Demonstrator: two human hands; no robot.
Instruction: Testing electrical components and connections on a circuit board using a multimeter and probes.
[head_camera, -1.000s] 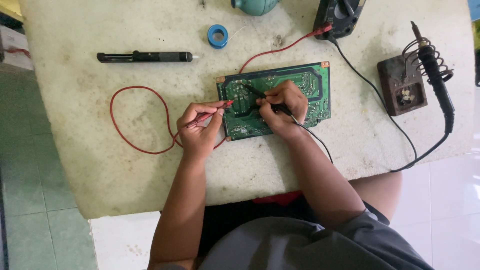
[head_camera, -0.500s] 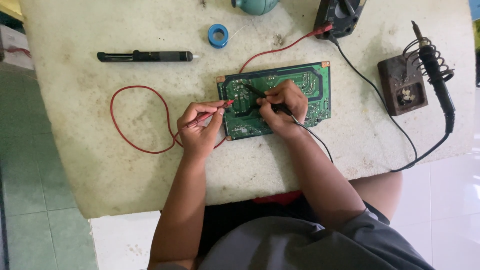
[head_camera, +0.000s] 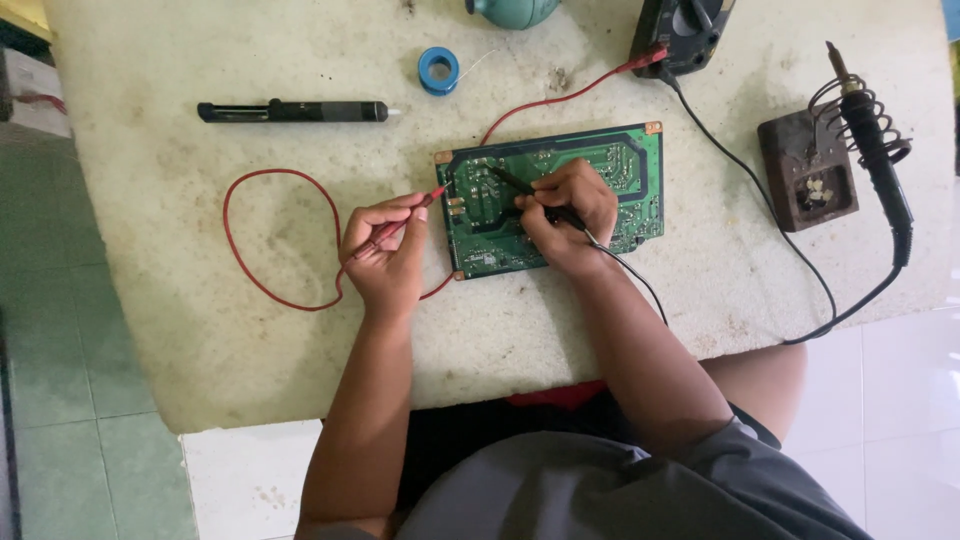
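Note:
A green circuit board (head_camera: 620, 165) lies flat on the worn white table (head_camera: 200, 330). My left hand (head_camera: 385, 255) grips a red test probe (head_camera: 412, 214) whose tip touches the board's left edge. My right hand (head_camera: 565, 215) rests on the board and holds a black test probe (head_camera: 510, 181), its tip pressed on the board's upper left part. A red lead (head_camera: 250, 280) loops to the left of my left hand. The black lead (head_camera: 640, 285) runs off past my right wrist.
A black meter (head_camera: 685, 30) sits at the table's far edge with both leads plugged in. A soldering iron (head_camera: 880, 150) rests in its coil stand (head_camera: 805, 175) at right. A black desoldering pump (head_camera: 290, 110), a blue solder spool (head_camera: 438, 70) and a teal round object (head_camera: 515, 10) lie farther back.

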